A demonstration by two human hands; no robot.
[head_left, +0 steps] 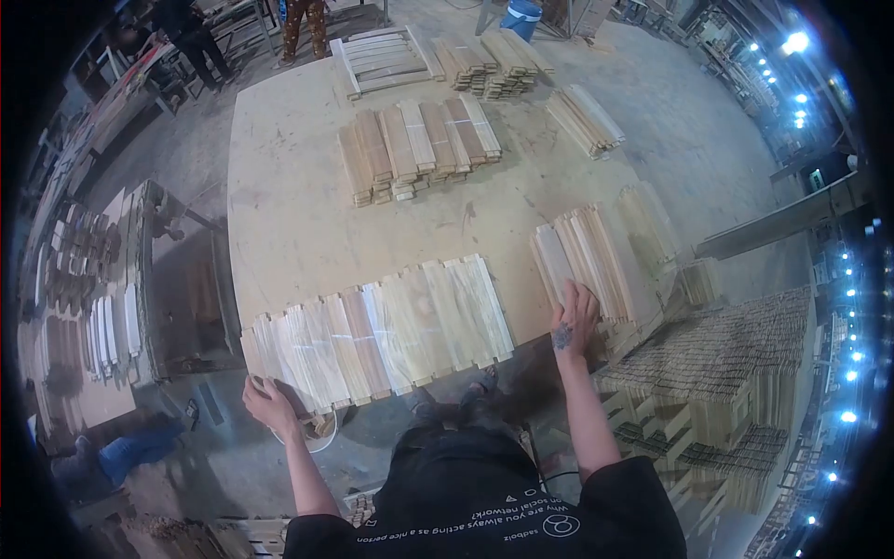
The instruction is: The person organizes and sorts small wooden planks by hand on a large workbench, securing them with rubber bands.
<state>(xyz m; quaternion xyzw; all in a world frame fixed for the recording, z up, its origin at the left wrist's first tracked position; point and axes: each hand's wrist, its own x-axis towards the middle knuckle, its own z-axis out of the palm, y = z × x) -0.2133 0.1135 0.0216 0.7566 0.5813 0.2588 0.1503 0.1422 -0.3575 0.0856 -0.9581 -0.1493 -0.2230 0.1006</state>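
A row of pale and brown wooden slats lies side by side along the near edge of the table, their notched ends roughly lined up. At the row's left end, my left hand is beside the near corner of the outermost slats, thumb and fingers apart. My right hand has its fingers bent over the near end of a slat in a bundle of slats on the table's right side. Its fingertips are partly hidden against the wood, so the exact grip is hard to see.
Farther back on the table lie a stacked pile of slats, a slatted frame and more piles. A small bundle sits at the right edge. Large wood stacks stand at right. People stand beyond the table.
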